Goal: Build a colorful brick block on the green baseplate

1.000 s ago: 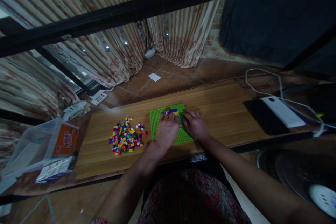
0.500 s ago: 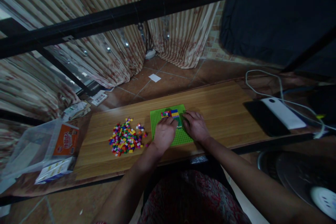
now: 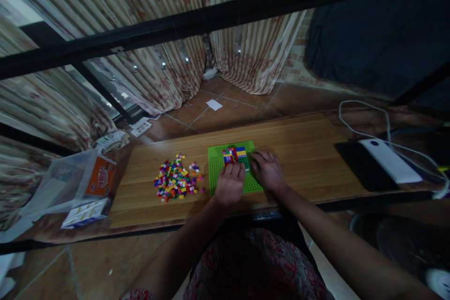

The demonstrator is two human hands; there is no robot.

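A green studded baseplate (image 3: 216,168) lies on the wooden board, with a block of coloured toy bricks (image 3: 235,153) pressed onto its upper middle. My left hand (image 3: 230,183) is over the plate just below these bricks. Its fingers are curled down and closed; whatever is under the fingertips is hidden. My right hand (image 3: 269,169) rests at the plate's right edge, fingers bent and thumb on the studs, gripping that edge. Beside the plate on the left spreads a pile of small loose bricks (image 3: 176,180) in many colours.
The wooden board (image 3: 298,150) lies across a low table. At its right are a black flat item (image 3: 363,168), a white device (image 3: 390,161) and a white cable (image 3: 388,122). A clear plastic bin (image 3: 59,183) and a small box (image 3: 86,213) stand at the left. A dark bar crosses beyond.
The whole view has shifted, moving the scene slightly right. My left hand sits a little lower on the plate, showing more of the built bricks. My right hand stays at the plate's edge.
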